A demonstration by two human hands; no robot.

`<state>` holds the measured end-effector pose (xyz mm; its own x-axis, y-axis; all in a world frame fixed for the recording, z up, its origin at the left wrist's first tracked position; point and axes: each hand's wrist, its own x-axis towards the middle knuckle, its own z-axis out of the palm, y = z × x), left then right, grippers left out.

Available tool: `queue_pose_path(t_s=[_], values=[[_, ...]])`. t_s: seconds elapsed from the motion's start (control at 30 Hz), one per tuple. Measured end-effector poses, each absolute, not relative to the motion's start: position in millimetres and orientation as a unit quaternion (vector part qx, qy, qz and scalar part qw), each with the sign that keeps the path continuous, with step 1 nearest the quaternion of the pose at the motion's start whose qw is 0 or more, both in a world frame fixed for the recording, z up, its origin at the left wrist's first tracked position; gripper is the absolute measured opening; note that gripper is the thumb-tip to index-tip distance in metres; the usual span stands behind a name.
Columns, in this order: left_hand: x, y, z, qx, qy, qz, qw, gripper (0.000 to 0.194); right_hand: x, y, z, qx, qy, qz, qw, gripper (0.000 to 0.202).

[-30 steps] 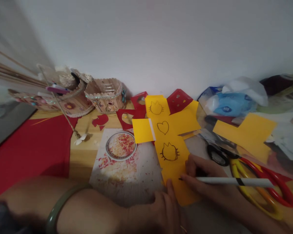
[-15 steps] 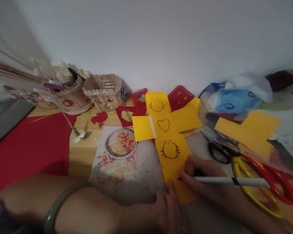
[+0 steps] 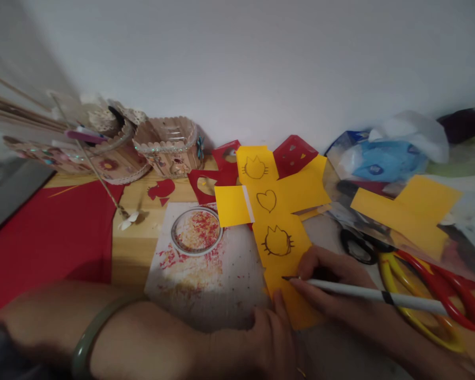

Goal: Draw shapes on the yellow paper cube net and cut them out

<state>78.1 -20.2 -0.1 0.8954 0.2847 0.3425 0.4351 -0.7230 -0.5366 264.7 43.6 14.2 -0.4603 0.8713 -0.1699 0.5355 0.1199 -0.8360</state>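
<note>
A cross-shaped yellow paper cutout (image 3: pixel 282 199) lies with its long strip running toward me. Two cat faces and a heart are drawn on it in dark lines. My right hand (image 3: pixel 332 282) is closed around a white marker (image 3: pixel 356 291), whose dark tip is at the undrawn lower panel, below the nearer cat face. At that panel's lower left edge, my left hand (image 3: pixel 271 332) has its fingers together and curled, holding the paper, one fingertip resting on it. Its thumb is hard to make out. A green bangle (image 3: pixel 89 338) circles the left forearm.
Left of the cutout, a stained white board (image 3: pixel 206 295) carries a round ring (image 3: pixel 174 245). Scissors with red and yellow handles (image 3: pixel 407 311) and black-handled scissors (image 3: pixel 358 247) lie right. Behind are red paper cutouts (image 3: pixel 201 184) and a wooden-stick basket (image 3: pixel 168 153); red cloth (image 3: pixel 63 232) lies left.
The marker tip has shifted slightly left and up over the lower panel, and its rear end has dipped a little. My left hand stays at the paper's edge. The view has shifted slightly.
</note>
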Motion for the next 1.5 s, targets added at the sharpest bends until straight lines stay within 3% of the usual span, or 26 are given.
queue_pose_path(t_s=[0.43,0.97,1.5], values=[[80.0,-19.5,-4.5,-0.909,-0.210,-0.141,0.332,0.022,263.6,43.4,15.6,-0.466,-0.759,0.416,0.183,0.020],[83.1,-18.7,0.2,-0.900,-0.239,-0.150,0.333,0.038,261.6,45.2,14.5,-0.462,-0.773,0.395,0.183,0.020],[83.4,-17.3,-1.7,-0.899,-0.226,-0.154,0.340,0.029,262.1,43.2,17.3,-0.466,-0.766,0.408,0.172,0.019]])
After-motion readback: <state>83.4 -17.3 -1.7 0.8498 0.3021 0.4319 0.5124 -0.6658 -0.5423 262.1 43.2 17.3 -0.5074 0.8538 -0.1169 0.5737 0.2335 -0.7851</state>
